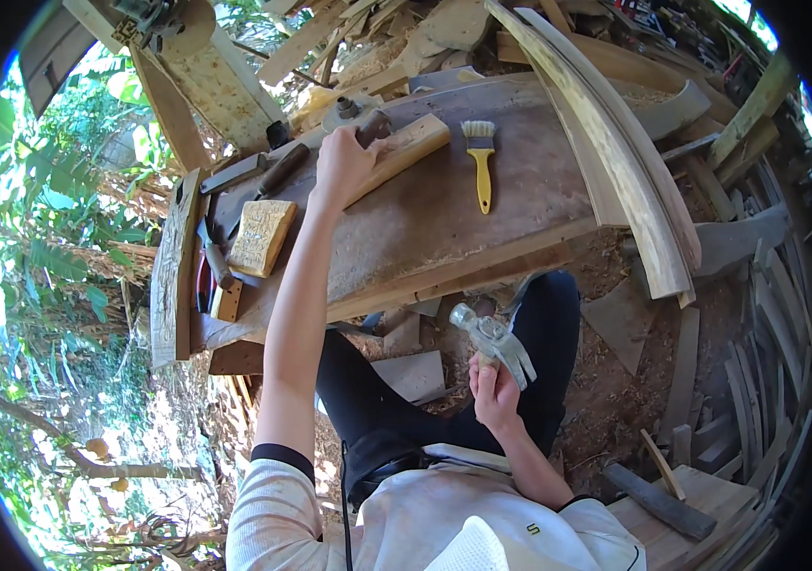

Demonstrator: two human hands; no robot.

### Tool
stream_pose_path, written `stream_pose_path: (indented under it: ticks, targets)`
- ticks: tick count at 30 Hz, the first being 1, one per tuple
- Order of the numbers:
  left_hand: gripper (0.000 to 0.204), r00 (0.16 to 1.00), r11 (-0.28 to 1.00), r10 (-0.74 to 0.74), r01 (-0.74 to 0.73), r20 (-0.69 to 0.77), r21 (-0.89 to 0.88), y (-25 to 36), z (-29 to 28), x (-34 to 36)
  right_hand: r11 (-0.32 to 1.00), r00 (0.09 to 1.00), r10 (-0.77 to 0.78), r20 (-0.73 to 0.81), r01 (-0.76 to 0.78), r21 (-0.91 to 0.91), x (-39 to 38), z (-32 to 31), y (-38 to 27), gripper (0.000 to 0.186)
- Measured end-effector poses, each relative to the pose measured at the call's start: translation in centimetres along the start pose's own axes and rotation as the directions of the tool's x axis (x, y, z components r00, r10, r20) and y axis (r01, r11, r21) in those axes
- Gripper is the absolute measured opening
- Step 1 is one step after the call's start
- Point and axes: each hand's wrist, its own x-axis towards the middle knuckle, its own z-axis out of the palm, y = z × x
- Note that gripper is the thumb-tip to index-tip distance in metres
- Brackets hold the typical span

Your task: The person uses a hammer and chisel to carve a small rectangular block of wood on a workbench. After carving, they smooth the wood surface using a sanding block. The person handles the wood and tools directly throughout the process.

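Observation:
My left hand (347, 162) is closed on a dark rounded wooden piece (374, 125) at the bench's back, beside a pale wooden bar (406, 152). My right hand (494, 400) grips a metal claw hammer (487, 338) above my lap. On the wooden bench (482, 247) lie a yellow-handled brush (482, 171), a carved tan block (261, 238), a dark-handled tool (284, 169), a grey bar (233, 174), and pliers and other tools (215, 257) at the left. A small metal container (344, 112) stands behind my left hand.
Long curved planks (615, 162) lean over the bench's right end. Offcuts (425, 29) pile behind it, and more strips (758, 362) stand at the right. A board with loose pieces (724, 500) is at lower right. Wooden posts (225, 76) rise at upper left, with plants beyond.

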Motion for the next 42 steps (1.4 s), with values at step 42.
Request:
stream_pose_path:
  ticks: [42]
  targets:
    - [0.042,0.895,0.925,0.350,-0.378,-0.277,-0.052,-1.9,0.5,-13.2,0.998,1.000,0.008,-0.025,-0.006,0.055,4.2,0.8,-5.8,0.044]
